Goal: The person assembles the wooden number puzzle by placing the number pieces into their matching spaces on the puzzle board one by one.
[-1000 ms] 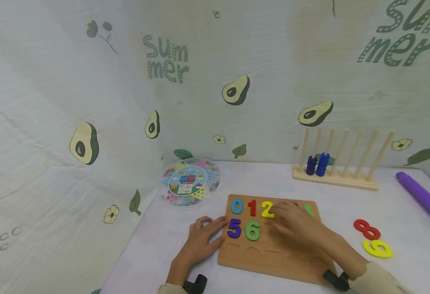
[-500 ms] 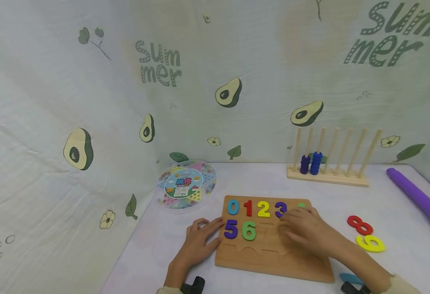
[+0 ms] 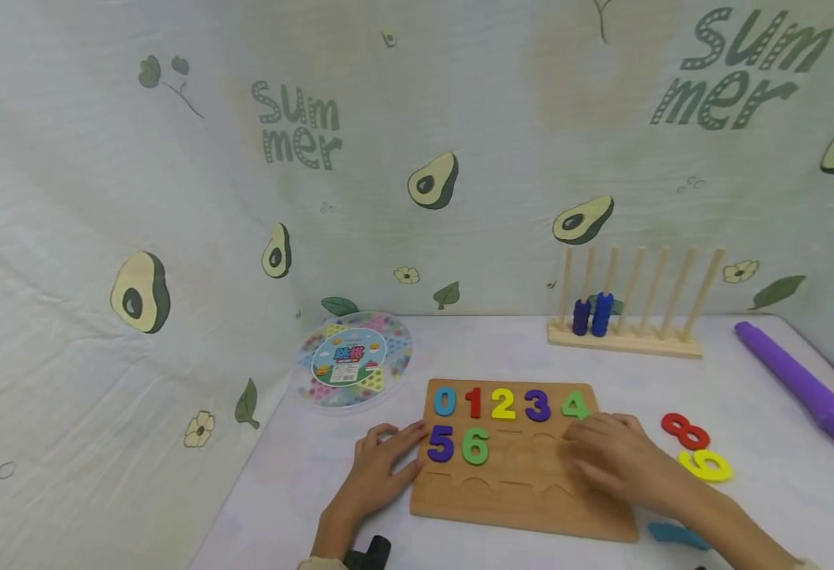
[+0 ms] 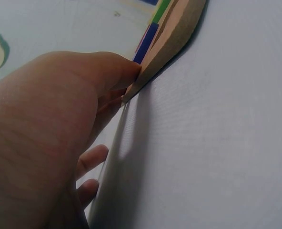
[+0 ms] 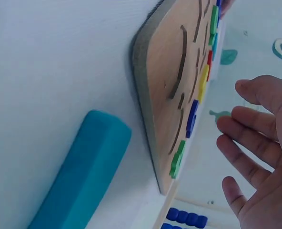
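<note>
A wooden number board [image 3: 524,507] lies on the table with several coloured number pieces seated in its upper rows. My left hand [image 3: 383,471] rests at the board's left edge with thumb and fingers loosely extended, beside the purple 5 [image 3: 441,444]. In the left wrist view, the left thumb meets the board's side near that purple piece. My right hand [image 3: 619,459] hovers over the board's right side, just in front of the green 4 [image 3: 574,405]. Its fingers [image 5: 255,136] are apart and hold nothing in the right wrist view. The purple 3 [image 3: 537,405] sits left of the 4.
Right of the board lie a red 8 [image 3: 684,431], a yellow 9 [image 3: 705,465] and a blue piece [image 3: 676,534] partly under the right forearm. Behind stand a peg rack [image 3: 627,340] with blue beads and a round game box [image 3: 353,360]. A purple stick [image 3: 801,384] lies far right.
My right hand has moved rightward from beside the 2 to the green 4, uncovering the purple 3 and more of the 4. My left hand stays at the board's edge.
</note>
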### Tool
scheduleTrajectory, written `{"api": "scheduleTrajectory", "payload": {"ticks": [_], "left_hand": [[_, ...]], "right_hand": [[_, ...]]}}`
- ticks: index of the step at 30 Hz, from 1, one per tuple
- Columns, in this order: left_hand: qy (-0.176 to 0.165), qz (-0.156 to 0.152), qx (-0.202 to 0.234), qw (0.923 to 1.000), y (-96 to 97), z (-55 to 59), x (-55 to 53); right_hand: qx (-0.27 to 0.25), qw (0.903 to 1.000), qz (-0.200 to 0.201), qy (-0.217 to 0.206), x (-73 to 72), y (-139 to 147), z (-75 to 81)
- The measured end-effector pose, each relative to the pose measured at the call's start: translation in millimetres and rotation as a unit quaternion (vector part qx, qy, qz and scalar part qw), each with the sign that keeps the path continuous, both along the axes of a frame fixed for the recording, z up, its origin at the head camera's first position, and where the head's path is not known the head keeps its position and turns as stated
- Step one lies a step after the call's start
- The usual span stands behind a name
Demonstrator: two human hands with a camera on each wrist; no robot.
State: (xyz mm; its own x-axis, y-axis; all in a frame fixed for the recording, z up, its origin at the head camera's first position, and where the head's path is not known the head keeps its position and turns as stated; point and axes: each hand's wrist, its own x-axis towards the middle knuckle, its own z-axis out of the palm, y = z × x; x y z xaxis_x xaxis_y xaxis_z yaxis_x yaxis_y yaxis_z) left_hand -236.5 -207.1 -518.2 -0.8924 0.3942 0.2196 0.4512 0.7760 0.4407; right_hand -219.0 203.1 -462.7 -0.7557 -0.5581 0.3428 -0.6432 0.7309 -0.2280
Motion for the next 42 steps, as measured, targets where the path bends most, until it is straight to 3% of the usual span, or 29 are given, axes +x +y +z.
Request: {"api": "scheduleTrajectory", "payload": {"ticks": [25, 33, 42], "left_hand": [[-0.015, 0.005, 0.005, 0.9999, -4.4, -1.8, 4.0], [-0.01, 0.008, 0.008, 0.9999, -6.0, -4.8, 4.6], [-0.004, 0.002, 0.016, 0.9999, -1.8, -4.4, 0.7]], "right_hand": [[-0.001, 0.9976, -0.069, 0.008, 26.8, 26, -7.6], [0.0, 0.9967, -0.042, 0.069, 30.0, 39, -13.0], [0.006, 0.9948, -0.063, 0.08, 43.7, 58, -20.0]]}}
